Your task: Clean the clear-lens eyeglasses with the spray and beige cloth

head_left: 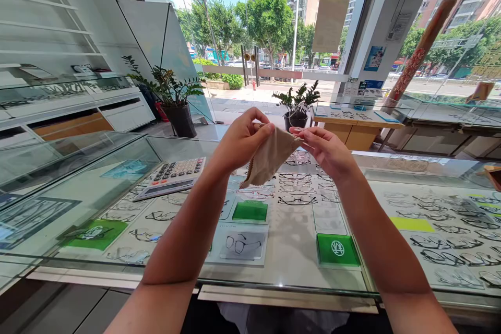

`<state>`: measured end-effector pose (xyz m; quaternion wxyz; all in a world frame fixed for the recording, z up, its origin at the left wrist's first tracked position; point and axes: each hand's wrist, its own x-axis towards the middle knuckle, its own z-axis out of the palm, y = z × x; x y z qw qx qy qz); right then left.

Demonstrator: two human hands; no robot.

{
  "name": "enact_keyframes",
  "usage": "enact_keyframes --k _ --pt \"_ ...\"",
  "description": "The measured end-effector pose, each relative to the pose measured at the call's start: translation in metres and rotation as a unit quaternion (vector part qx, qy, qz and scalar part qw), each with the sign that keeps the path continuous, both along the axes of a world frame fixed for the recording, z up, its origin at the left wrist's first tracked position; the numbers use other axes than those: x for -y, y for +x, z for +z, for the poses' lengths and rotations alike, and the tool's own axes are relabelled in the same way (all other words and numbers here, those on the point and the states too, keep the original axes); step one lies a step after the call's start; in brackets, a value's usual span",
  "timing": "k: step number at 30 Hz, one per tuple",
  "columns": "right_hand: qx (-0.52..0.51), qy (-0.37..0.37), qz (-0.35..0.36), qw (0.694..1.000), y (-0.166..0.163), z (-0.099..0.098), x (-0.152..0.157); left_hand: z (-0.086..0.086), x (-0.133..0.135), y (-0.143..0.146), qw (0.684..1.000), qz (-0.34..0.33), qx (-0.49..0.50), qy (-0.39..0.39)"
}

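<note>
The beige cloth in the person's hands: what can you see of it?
The beige cloth is thin, soft-looking and plain tan. It hangs creased, its upper edge pinched by the left hand and its right corner by the right hand, with a lower corner drooping free. It is held in the air above the glass counter, touching nothing else. Whether it wraps anything is unclear.

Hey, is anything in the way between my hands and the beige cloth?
Nothing visible. The left hand and right hand both pinch the beige cloth directly, above the glass counter.
</note>
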<state>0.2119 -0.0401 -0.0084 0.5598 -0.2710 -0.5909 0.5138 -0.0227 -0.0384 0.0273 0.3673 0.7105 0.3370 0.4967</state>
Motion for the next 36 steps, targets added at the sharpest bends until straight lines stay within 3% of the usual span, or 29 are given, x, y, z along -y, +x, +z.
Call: enact_keyframes --k 6,12,22,31,36 --pt "0.032 0.025 -0.033 0.999 -0.014 -0.004 0.004 -0.001 0.003 0.004 1.0 0.013 -0.005 0.013" --pt "0.022 0.054 -0.092 0.994 -0.015 -0.004 0.004 0.002 0.001 0.002 0.998 0.006 0.057 -0.033" --pt "-0.054 -0.009 -0.084 0.995 -0.01 -0.006 -0.002 0.005 -0.006 -0.004 0.983 -0.018 0.154 -0.099" --pt "0.001 -0.041 -0.07 0.997 0.007 0.011 0.01 0.004 -0.025 -0.028 0.986 -0.14 -0.005 -0.094" --pt "0.032 -0.046 -0.031 0.998 0.006 0.011 0.013 -0.002 -0.027 -0.017 0.975 -0.182 -0.097 -0.087"
